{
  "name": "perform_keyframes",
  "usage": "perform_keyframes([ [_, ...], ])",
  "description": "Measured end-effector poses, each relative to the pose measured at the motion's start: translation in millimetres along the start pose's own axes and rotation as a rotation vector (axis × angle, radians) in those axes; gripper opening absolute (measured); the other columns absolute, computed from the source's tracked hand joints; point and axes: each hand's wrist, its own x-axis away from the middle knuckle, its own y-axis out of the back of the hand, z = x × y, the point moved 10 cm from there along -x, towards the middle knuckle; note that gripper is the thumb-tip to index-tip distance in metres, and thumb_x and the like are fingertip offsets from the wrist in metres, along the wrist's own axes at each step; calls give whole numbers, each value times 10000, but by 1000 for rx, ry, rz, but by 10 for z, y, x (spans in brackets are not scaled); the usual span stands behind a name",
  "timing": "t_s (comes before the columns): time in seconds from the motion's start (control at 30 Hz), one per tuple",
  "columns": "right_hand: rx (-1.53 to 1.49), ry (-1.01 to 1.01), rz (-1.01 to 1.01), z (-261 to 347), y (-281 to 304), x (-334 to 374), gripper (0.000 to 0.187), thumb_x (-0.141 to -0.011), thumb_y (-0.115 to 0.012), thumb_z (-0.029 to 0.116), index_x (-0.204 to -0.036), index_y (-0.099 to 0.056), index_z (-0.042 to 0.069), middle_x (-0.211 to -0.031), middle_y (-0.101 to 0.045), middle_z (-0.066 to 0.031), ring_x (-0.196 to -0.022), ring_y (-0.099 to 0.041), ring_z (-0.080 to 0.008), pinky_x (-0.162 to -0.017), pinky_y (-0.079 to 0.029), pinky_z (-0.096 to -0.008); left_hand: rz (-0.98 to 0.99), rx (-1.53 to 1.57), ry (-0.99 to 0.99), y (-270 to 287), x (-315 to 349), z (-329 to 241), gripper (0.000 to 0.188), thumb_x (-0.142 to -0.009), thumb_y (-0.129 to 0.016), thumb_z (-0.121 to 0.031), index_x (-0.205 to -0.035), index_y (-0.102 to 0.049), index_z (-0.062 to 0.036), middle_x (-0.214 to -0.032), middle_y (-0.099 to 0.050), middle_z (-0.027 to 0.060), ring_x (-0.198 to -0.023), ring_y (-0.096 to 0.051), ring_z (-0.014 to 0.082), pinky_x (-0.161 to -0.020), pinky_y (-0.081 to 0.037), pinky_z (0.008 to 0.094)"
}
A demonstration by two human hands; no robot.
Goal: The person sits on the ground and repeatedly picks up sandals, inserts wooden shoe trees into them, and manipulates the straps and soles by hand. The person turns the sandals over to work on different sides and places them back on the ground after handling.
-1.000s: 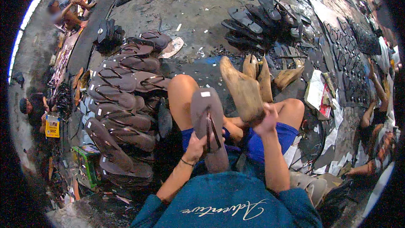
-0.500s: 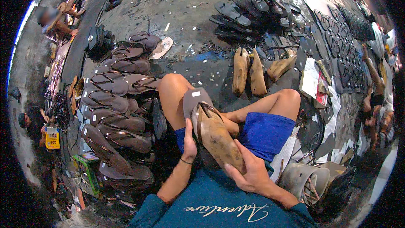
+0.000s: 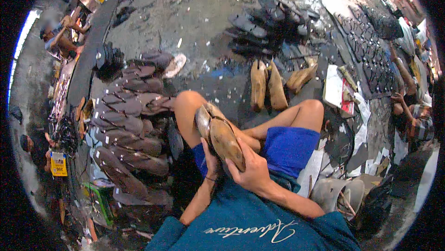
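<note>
Over my lap I hold a worn wooden shoe last (image 3: 223, 136), slanting from upper left to lower right. A dark flip-flop strap (image 3: 211, 128) lies across its front part; the sole beneath is mostly hidden by the last. My left hand (image 3: 211, 162) closes along the last's left side, thumb up against it and fingers out of sight underneath. Around the heel end on the right wraps my right hand (image 3: 251, 165). To the left of my knee, brown flip-flops (image 3: 127, 128) with white tags lie in a heap.
Beyond my legs lie more wooden lasts (image 3: 277, 86). Dark soles (image 3: 264, 21) are piled farther off, and rows of black straps (image 3: 371, 61) lie on a sheet at right. A pale bucket (image 3: 331, 195) sits by my right elbow. Other people (image 3: 62, 37) sit at both sides.
The last has slid farther forward into the flip-flop's strap, covering the sole end that showed before. My right hand has moved up and left with it; the left stays near the strap.
</note>
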Motion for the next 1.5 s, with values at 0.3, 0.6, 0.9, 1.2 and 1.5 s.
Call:
perform_keyframes([
  [0.3,182,200,-121,325,428,-157,751,-782,-769,142,-1412,-430,-88,-1323,-561,-305,-1166,-602,-430,-992,-501,-437,339,-534,-163,-583,-190,-350,1028,-780,-804,-546,-1466,-268,1,-1334,-498,139,-1227,-509,241,-1036,-445,380],
  [0.6,-69,60,114,15,350,-112,1049,-663,-878,283,-1479,-308,-47,-1330,-553,-273,-1178,-589,-425,-995,-502,-442,216,-358,40,-618,-223,-454,820,-862,-762,-419,-1443,-356,-7,-1294,-537,99,-1172,-548,194,-1044,-433,355],
  [0.9,-279,28,198,-75,276,77,800,-778,-818,323,-1389,-423,-11,-1268,-609,-158,-1209,-579,-251,-1031,-453,-360,347,-290,142,-670,104,-393,902,-815,-715,-633,-1378,-460,24,-1208,-622,99,-1140,-590,200,-994,-474,370],
  [1.2,-922,-410,380,-99,27,620,290,-1085,-427,285,-975,-550,46,-843,-503,46,-812,-443,-65,-719,-401,-254,898,-83,-2,-1369,1258,-836,1258,-604,-802,-744,-1471,-281,4,-1365,-480,137,-1250,-508,258,-1054,-431,419],
  [1.5,-1246,-530,793,5,-120,840,339,-1050,-497,344,-1136,-619,40,-951,-621,21,-848,-530,-73,-722,-454,-265,714,-307,-23,-1269,1032,-650,1356,-555,-870,-685,-1512,-174,-24,-1423,-398,139,-1298,-455,282,-1087,-393,428],
])
